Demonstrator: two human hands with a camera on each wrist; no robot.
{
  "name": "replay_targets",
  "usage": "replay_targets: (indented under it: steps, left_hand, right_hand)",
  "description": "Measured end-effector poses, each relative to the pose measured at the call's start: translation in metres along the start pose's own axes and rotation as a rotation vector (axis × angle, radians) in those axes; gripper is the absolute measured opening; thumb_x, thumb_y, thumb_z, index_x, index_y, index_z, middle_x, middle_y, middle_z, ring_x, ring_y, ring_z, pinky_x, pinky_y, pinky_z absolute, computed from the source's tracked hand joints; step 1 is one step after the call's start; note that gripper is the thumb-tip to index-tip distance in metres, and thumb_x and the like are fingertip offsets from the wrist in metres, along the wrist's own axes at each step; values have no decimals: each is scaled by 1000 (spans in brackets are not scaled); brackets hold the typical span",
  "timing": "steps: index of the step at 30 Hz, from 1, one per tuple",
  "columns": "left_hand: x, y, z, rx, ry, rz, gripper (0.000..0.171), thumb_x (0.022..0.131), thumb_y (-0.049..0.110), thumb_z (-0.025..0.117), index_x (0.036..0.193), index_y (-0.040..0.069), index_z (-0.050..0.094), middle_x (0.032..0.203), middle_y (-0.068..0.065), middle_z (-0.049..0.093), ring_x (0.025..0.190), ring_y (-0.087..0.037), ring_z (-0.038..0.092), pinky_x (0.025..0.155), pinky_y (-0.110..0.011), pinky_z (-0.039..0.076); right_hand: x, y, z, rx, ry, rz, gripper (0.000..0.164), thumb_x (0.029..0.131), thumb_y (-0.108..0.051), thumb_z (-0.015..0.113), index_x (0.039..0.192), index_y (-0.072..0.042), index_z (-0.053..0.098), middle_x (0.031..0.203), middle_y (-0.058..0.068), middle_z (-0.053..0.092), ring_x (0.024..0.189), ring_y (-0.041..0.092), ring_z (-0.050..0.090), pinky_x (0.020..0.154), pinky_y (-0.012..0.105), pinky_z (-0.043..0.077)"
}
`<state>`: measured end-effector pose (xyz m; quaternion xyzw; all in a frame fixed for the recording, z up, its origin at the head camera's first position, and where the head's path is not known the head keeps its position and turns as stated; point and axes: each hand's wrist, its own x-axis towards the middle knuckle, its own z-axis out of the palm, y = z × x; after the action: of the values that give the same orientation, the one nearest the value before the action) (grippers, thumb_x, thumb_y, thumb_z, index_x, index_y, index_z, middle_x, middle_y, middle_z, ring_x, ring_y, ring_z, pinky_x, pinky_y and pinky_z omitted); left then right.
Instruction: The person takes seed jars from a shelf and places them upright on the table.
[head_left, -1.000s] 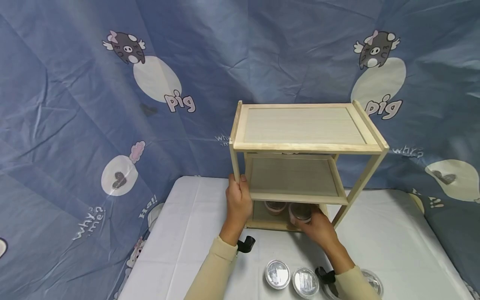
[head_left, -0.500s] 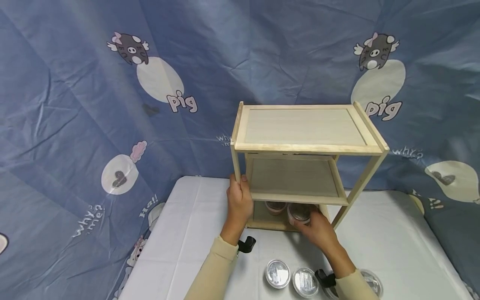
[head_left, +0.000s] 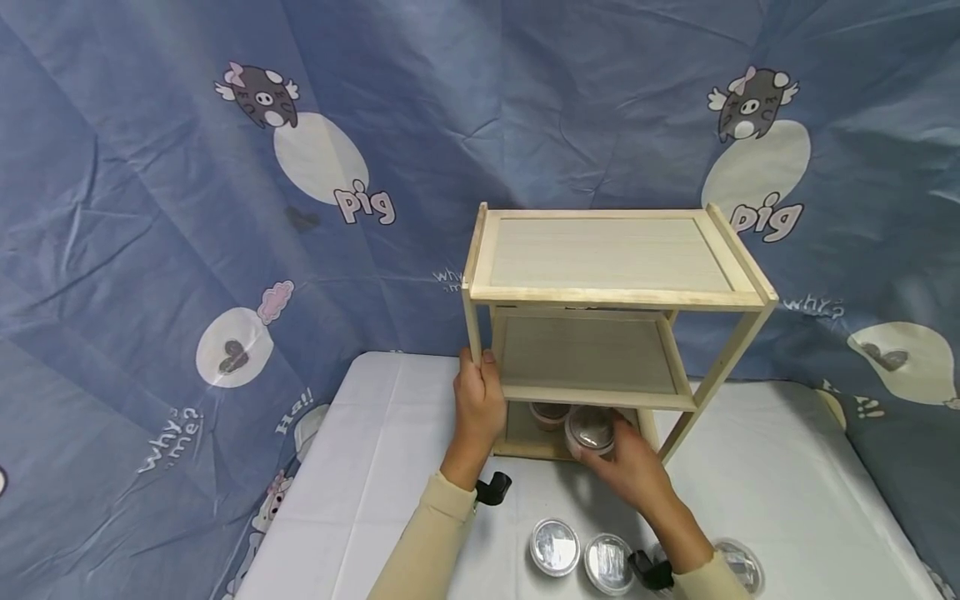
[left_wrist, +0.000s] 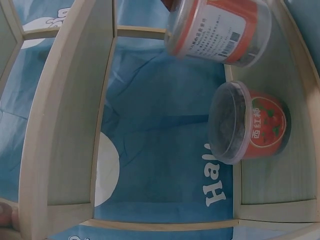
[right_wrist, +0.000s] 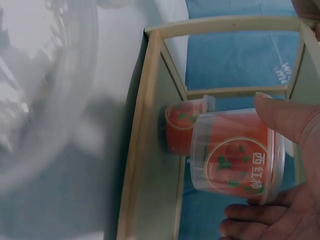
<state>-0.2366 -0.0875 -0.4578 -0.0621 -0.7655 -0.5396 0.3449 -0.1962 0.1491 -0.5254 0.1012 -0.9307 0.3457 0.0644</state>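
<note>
A small three-tier wooden shelf (head_left: 611,250) stands on the white-covered table. My left hand (head_left: 478,404) grips its left front post. With its thumb and fingers, my right hand (head_left: 636,468) holds a clear lidded plastic cup (head_left: 591,429) at the front of the bottom tier. The held cup's red tomato label (right_wrist: 235,160) faces the right wrist camera, and its lid is near my palm. A second cup of the same kind (left_wrist: 267,125) stands on the bottom tier, deeper in and to the left. In the head view, the middle tier partly hides this second cup (head_left: 550,414).
Several lidded round containers stand on the table in front of the shelf, including one at left (head_left: 555,547), one beside it (head_left: 609,564) and one by the right sleeve (head_left: 740,565). A blue printed cloth (head_left: 420,125) hangs close behind.
My right hand has shifted the held cup slightly left, toward the second cup, and its lid shows more clearly. My left hand stays on the post.
</note>
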Motion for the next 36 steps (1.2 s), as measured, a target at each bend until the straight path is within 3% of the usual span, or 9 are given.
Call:
replay_targets:
  steps: [15, 27, 36]
  left_hand:
    - [-2, 1, -3, 2, -24, -9, 26, 105, 30, 35, 92, 8, 43, 65, 0, 35, 52, -15, 33, 46, -31, 32]
    - [1, 1, -3, 2, -8, 2, 24, 105, 27, 37, 90, 9, 44, 62, 2, 34, 52, -14, 33, 46, -31, 31]
    - [-1, 1, -3, -10, -40, -23, 28, 106, 32, 35, 92, 10, 45, 60, 2, 35, 49, -13, 33, 43, -31, 31]
  right_hand:
    - [-13, -6, 8, 8, 11, -45, 80, 79, -41, 78, 137, 2, 43, 126, 22, 56, 112, 39, 57, 89, 54, 46]
    - [-23, -25, 18, 102, -60, -76, 77, 77, -45, 80, 135, -7, 46, 121, 10, 60, 112, 26, 58, 91, 48, 46]
    - [-34, -38, 30, 86, -114, -64, 86, 76, -48, 79, 140, -4, 42, 129, 14, 57, 117, 31, 55, 95, 50, 44]
